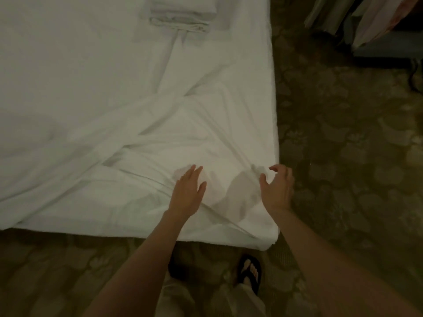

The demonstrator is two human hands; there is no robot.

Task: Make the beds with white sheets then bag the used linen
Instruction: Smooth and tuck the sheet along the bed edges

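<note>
The left hand [186, 191] lies flat and open on the white sheet [114, 99] to smooth it, while the right hand [278, 187], half open and holding nothing, reaches for the bunched cloth at the bed's [273, 124] near right corner.

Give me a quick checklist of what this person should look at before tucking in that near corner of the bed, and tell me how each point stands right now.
1. White sheet covers the mattress corner: ok, it drapes over the near edge.
2. Sheet smooth near the corner: not ok, creases fan out from it.
3. Left hand free to flatten: ok, fingers straight on the sheet.
4. Right hand has hold of the cloth: not ok, its fingers are spread at the bed's edge and grip nothing.
5. Folded linen out of the way: ok, it lies at the far end.
6. Far corners tucked: cannot tell, out of view.
</note>
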